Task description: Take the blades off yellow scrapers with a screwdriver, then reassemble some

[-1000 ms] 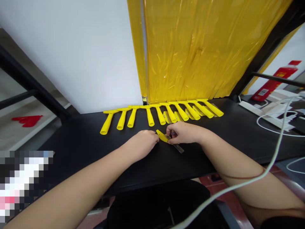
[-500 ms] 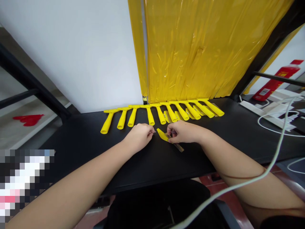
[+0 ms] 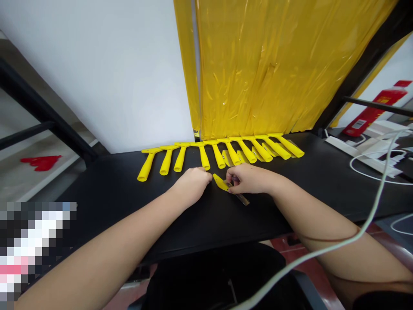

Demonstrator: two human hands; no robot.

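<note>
My right hand (image 3: pixel 250 180) pinches a small flat yellow plastic piece (image 3: pixel 220 182) together with a thin metal blade (image 3: pixel 241 199) on the black table (image 3: pixel 112 189). My left hand (image 3: pixel 192 186) rests with curled fingers right at the left end of that yellow piece; whatever its fingertips grip is too small to see. Just behind both hands lies a row of several yellow T-shaped scraper handles (image 3: pixel 204 156), their grips pointing toward me.
Yellow plastic sheeting (image 3: pixel 267 64) hangs behind the handles, next to a white wall. A white cable (image 3: pixel 371 211) crosses over my right arm. At the far right lie a white power strip (image 3: pixel 364 161) and a red bottle (image 3: pixel 371 113). A black frame post (image 3: pixel 41 114) stands at left.
My left hand has shifted slightly right, closing the small gap to the yellow piece. My right hand keeps the piece and blade in place.
</note>
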